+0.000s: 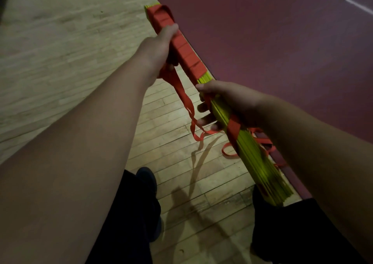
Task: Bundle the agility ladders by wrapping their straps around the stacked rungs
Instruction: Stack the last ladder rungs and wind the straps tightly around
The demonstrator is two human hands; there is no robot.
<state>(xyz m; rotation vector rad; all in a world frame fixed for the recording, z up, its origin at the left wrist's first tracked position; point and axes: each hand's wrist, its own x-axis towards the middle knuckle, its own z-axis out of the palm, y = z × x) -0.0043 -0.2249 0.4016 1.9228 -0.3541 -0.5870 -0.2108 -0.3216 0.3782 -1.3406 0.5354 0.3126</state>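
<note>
I see a pale plank floor (pixel 60 41) meeting a smooth maroon surface (pixel 272 41). Held above both, the stack of rungs (pixel 252 154), long, flat and yellow, slants away from me. My left hand (pixel 161 47) curls round its far half, over the tight flat windings of red strap (pixel 185 53). My right hand (pixel 228 100) clamps the bare middle, fingers curled underneath. A limp strap tail (pixel 184 98) hangs between them.
</note>
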